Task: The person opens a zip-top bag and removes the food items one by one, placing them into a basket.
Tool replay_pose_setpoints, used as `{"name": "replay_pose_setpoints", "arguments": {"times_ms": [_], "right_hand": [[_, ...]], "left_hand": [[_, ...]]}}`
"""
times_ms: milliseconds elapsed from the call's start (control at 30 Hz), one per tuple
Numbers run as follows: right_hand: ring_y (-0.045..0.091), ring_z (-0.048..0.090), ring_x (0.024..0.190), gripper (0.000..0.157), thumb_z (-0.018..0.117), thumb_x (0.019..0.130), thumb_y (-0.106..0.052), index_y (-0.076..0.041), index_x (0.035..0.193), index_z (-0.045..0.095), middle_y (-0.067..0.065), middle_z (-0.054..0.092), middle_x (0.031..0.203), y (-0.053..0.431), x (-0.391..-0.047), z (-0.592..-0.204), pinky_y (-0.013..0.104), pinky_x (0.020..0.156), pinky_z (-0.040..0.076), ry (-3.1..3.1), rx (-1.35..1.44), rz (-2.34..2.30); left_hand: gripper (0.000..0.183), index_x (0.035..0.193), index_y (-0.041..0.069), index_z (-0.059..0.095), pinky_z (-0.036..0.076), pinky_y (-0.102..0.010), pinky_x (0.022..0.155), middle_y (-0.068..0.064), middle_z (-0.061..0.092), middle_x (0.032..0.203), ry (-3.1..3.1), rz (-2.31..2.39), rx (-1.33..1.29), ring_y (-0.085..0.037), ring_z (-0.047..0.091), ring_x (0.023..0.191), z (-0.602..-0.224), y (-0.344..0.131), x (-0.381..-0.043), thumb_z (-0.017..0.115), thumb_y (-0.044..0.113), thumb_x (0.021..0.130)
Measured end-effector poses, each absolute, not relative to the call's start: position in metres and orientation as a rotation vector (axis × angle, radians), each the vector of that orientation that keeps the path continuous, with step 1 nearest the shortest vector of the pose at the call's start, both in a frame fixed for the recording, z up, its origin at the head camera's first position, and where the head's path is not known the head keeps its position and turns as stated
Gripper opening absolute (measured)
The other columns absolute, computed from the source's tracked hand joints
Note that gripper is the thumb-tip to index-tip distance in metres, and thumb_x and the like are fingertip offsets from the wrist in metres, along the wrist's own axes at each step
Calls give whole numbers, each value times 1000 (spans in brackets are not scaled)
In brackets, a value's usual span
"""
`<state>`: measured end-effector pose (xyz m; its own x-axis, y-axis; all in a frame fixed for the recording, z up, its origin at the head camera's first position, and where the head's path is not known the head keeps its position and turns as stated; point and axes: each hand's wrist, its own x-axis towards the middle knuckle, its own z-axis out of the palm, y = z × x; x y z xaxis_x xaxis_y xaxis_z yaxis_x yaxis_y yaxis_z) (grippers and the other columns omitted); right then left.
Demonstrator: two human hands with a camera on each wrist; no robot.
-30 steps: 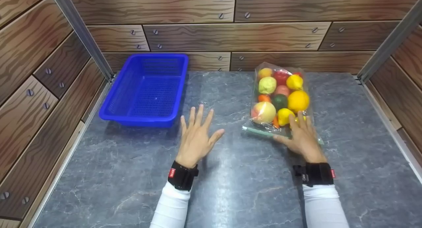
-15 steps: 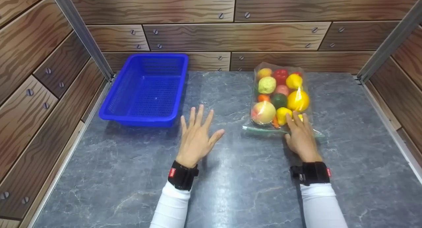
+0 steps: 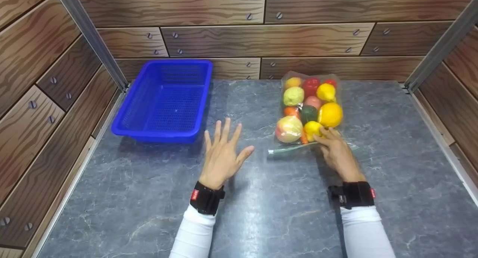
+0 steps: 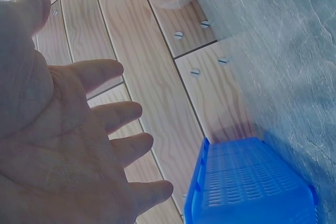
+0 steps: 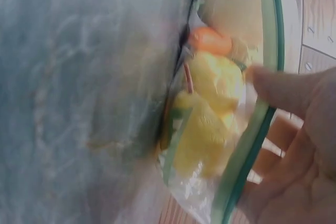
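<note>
Over on the right side of the grey table (image 3: pixel 157 198), near the plank-patterned wall (image 3: pixel 209 41), lies a clear bag (image 5: pixel 191 198) with a green strip (image 3: pixel 289 150) along its near edge. The only labels I can spot are the small red tags (image 3: pixel 195 195) on the black wristbands (image 3: pixel 356 194), their lettering too tiny to read from here. Inside the bag I see a big yellow-and-pink fruit (image 3: pixel 288 129), a round orange fruit (image 3: pixel 331 115), a dark green one (image 3: pixel 309 114), a pale green one (image 3: pixel 293 96), a red one (image 3: pixel 311 86), some yellow ones (image 3: pixel 326 92) and bits of orange. The person's right hand (image 3: pixel 340 155) pinches the bag at the strip, thumb on one side and fingers on the other. Well apart, at the back left, stands a blue basket (image 3: pixel 158 133), its pierced floor and sides in plain sight. The left hand (image 3: pixel 220 159) is held with fingers and thumb spread wide, between the basket and the bag and nearer the person, palm down
</note>
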<state>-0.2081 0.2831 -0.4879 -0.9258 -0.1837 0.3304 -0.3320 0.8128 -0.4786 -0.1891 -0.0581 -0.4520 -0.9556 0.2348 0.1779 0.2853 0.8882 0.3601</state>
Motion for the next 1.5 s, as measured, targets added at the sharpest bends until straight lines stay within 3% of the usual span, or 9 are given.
{"name": "replay_pose_setpoints", "arguments": {"times_ms": [167,333,600,800,933,1067,1267,1400,1500], "right_hand": [[52,45,138,32,67,94,4,3,126,69,28,54,144,273,-206,-480,65,117,31,-2757,453,802],[51,50,135,32,66,97,-1,-2,128,70,25,56,144,263,-203,-474,65,113,37,-2779,482,803],[48,59,127,33,68,95,1,-4,127,72,20,64,137,252,-198,-465,60,110,44,-2716,506,837],[44,64,121,33,71,92,4,-4,124,74,18,68,131,246,-195,-461,56,105,49,-2627,499,918],[43,66,118,32,72,91,6,-2,122,74,18,70,127,242,-195,-460,54,104,50,-2544,525,967],[44,67,115,31,71,89,8,2,119,74,21,71,123,239,-197,-462,52,102,50,-2450,598,971],[43,68,113,31,70,88,11,3,117,74,20,71,122,239,-201,-468,36,104,50,-2377,654,1003],[42,67,115,33,69,90,11,0,120,75,18,71,125,239,-203,-471,18,109,42,-2359,690,1057],[43,65,119,34,65,92,12,-1,123,73,19,69,129,238,-205,-473,13,110,37,-2359,718,1109]], "left_hand": [[76,162,19,34,4,-69,122,-16,15,171,-2905,-590,-412,-40,8,158,-452,-58,-188,47,63,101],[79,162,17,33,1,-69,122,-15,13,171,-2904,-586,-426,-38,6,158,-452,-57,-188,43,66,101],[78,161,14,36,2,-69,122,-16,19,170,-2877,-642,-540,-38,8,158,-451,-53,-187,45,64,101],[73,155,16,48,18,-65,123,-13,32,166,-2826,-672,-718,-38,24,155,-452,-50,-187,65,54,95],[58,140,13,64,35,-57,119,-13,54,151,-2700,-615,-823,-34,47,143,-453,-47,-188,81,35,88],[40,118,11,74,45,-44,110,-8,68,125,-2569,-605,-849,-26,62,120,-454,-46,-189,87,15,81],[13,88,9,70,52,-34,85,-2,63,92,-2474,-572,-850,-21,62,89,-453,-46,-190,75,-1,81],[12,86,8,67,51,-31,75,-2,59,88,-2470,-500,-844,-20,58,83,-451,-47,-189,73,-2,83],[15,89,8,66,49,-31,74,-2,57,90,-2449,-461,-836,-20,56,83,-448,-49,-188,76,0,82]]}}
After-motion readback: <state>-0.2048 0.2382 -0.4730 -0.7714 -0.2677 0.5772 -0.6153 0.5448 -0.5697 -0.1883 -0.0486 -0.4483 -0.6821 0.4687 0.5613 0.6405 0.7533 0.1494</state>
